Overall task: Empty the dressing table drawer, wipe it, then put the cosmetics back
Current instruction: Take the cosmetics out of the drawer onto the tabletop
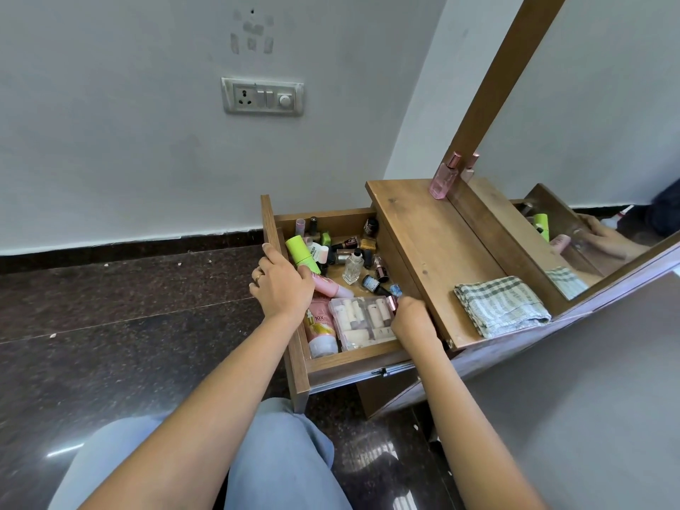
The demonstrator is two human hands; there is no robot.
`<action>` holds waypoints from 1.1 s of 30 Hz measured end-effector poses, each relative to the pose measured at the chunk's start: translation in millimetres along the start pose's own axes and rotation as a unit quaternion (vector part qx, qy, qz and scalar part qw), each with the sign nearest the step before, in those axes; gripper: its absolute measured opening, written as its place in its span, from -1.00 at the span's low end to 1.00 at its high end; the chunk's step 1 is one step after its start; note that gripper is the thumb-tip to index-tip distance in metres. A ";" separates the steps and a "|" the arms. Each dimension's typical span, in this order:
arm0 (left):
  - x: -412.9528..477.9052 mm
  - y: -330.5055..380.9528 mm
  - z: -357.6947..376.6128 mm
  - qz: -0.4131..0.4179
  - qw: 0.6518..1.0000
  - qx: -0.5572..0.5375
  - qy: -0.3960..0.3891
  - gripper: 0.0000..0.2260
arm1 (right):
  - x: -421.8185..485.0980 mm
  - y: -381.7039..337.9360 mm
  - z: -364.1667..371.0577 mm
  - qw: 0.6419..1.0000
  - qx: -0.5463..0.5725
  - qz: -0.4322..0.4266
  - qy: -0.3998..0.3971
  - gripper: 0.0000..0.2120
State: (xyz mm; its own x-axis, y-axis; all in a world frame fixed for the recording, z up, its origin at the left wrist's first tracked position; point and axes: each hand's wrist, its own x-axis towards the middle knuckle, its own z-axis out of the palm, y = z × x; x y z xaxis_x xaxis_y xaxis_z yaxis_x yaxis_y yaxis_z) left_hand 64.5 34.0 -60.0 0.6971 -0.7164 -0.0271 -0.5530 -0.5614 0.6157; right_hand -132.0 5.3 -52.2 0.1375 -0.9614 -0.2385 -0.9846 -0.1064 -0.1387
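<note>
The wooden drawer (333,362) stands pulled out, full of cosmetics. My left hand (281,285) reaches into it and curls around a green bottle (300,254), with a pink tube (329,287) lying just under the fingers. My right hand (410,312) is at the drawer's right side, pinching a small rose-capped bottle (392,302) beside a clear plastic case of tubes (362,322). A pink-and-white tube (320,329) lies at the front left. Several nail polish bottles (368,241) and a clear glass bottle (352,267) fill the back.
A checked cloth (500,305) lies folded on the dressing table top (419,230). A pink perfume bottle (445,176) stands at the mirror (596,222). A wall socket plate (262,95) is above. Dark stone floor (121,307) lies left; my knees are below the drawer.
</note>
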 end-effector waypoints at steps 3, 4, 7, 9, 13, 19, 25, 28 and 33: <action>0.6 -0.6 1.0 -0.001 1.000 -0.002 -0.001 -0.31 | 0.9 3.6 3.1 0.999 -0.034 0.008 -0.006 -0.71; 0.5 -0.5 1.2 -0.002 1.000 -0.004 -0.001 -0.31 | 1.1 4.0 4.3 0.999 -0.040 0.000 -0.005 -0.71; 0.3 -0.3 1.1 -0.002 1.000 -0.005 0.000 -0.31 | 2.4 1.5 6.5 0.997 -0.076 -0.002 0.011 -0.69; 0.0 -0.2 0.7 0.000 1.000 -0.006 -0.001 -0.31 | 6.4 -1.4 5.5 0.996 -0.082 -0.006 0.016 -0.71; -0.4 0.1 0.5 -0.002 1.000 -0.007 -0.003 -0.31 | 7.2 -6.0 -2.9 0.994 -0.084 -0.070 0.016 -0.73; -0.5 0.7 -0.6 0.000 1.000 -0.005 -0.001 -0.32 | 22.4 1.5 8.2 0.982 -0.121 -0.120 0.076 -0.63; -1.2 1.1 -1.4 -0.002 1.000 -0.006 -0.006 -0.32 | 24.7 11.6 17.1 0.966 -0.199 -0.147 0.072 -0.60; -1.4 1.1 -1.5 -0.004 1.000 -0.007 -0.006 -0.32 | 21.3 2.9 17.2 0.977 -0.164 -0.126 0.053 -0.63; -1.2 0.7 -1.1 -0.003 1.000 -0.008 -0.006 -0.32 | 25.4 -11.1 6.5 0.992 -0.091 -0.088 0.024 -0.68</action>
State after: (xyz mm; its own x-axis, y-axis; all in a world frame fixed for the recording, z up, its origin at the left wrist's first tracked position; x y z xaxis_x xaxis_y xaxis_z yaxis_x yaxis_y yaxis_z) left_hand 63.7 34.9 -58.7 0.6953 -0.7176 -0.0399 -0.5412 -0.5593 0.6279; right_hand -116.8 -16.2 -63.0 0.3076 -0.9343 -0.1800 -0.9497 -0.3132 0.0025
